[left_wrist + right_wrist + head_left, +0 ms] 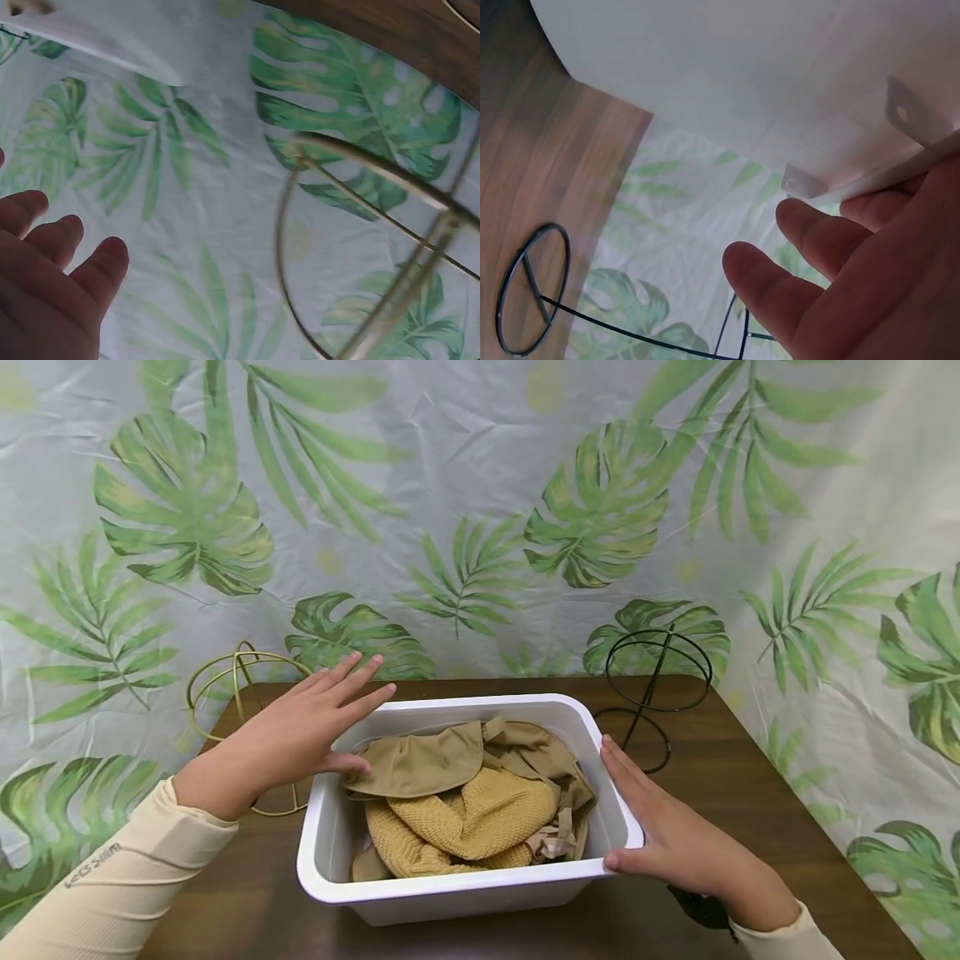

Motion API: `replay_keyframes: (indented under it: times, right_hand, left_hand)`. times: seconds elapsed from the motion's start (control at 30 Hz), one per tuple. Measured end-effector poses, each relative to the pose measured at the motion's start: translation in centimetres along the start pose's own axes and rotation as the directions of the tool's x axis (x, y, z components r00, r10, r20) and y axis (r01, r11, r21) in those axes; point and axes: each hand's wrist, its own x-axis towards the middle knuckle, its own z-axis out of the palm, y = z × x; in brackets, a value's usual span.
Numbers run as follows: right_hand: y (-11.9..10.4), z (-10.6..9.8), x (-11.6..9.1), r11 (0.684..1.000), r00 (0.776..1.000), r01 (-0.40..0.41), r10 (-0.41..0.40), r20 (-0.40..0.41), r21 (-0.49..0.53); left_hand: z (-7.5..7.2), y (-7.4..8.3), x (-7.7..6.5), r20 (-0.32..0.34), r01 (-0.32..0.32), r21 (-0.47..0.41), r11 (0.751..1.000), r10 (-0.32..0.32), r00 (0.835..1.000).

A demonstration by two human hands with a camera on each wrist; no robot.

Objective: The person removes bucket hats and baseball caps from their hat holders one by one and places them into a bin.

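Observation:
A white plastic basin (469,878) stands on the table, filled with a khaki cloth item (423,760) and a mustard knitted item (495,814). Their exact kinds cannot be told in the heap. Above the basin's left rim, my left hand (300,727) hovers with fingers spread, holding nothing; its fingertips also show in the left wrist view. At the right rim, my right hand (675,835) touches the basin, thumb by the near corner and fingers extended along the outer side. From the right wrist view, those fingers (757,289) lie beneath the lip, fairly straight.
A gold wire stand (238,685) is behind my left hand, partly hidden by it. The black wire stand (651,693) rises at the back right of the brown wooden table (750,793). A leaf-patterned sheet (465,468) hangs behind.

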Motion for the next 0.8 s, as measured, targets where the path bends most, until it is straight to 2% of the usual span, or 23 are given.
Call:
replay_keyframes:
  times: [0.1,0.17,0.43,0.5,0.57,0.67,0.73,0.8]
  right_hand:
    - [0.2,0.0,-0.2,1.000,1.000,0.000,0.000,0.000,0.012]
    - [0.3,0.0,-0.3,1.000,1.000,0.000,0.000,-0.001,0.006]
    - [0.0,0.0,-0.4,1.000,1.000,0.008,-0.008,-0.004,-0.025]
    - [0.1,0.0,-0.4,1.000,1.000,0.010,-0.011,-0.010,-0.021]
    - [0.3,0.1,-0.4,1.000,1.000,0.010,-0.011,-0.013,-0.006]
    - [0.5,0.3,-0.4,1.000,1.000,0.014,-0.013,-0.011,0.025]
    - [0.7,0.2,-0.5,0.999,1.000,0.018,-0.018,-0.005,0.046]
    - [1.0,-0.2,-0.8,0.998,1.000,0.026,-0.025,-0.017,0.065]
  left_hand:
    - [0.6,-0.2,0.0,0.039,0.037,0.007,0.999,-0.038,0.999]
    - [0.9,-0.1,0.3,0.068,0.040,0.032,0.999,-0.042,0.997]
    - [1.7,0.7,1.7,0.128,-0.017,0.145,0.989,-0.002,0.992]
    - [1.8,0.9,1.9,0.147,-0.005,0.146,0.989,-0.017,0.989]
    - [1.6,1.0,1.9,0.157,0.029,0.106,0.994,-0.046,0.987]
    - [0.7,0.8,1.0,0.116,0.106,-0.017,0.994,-0.103,0.988]
    - [0.2,0.6,-0.4,0.018,0.152,-0.135,0.979,-0.151,0.988]
    - [-0.1,0.7,-2.4,-0.114,0.180,-0.238,0.954,-0.212,0.971]
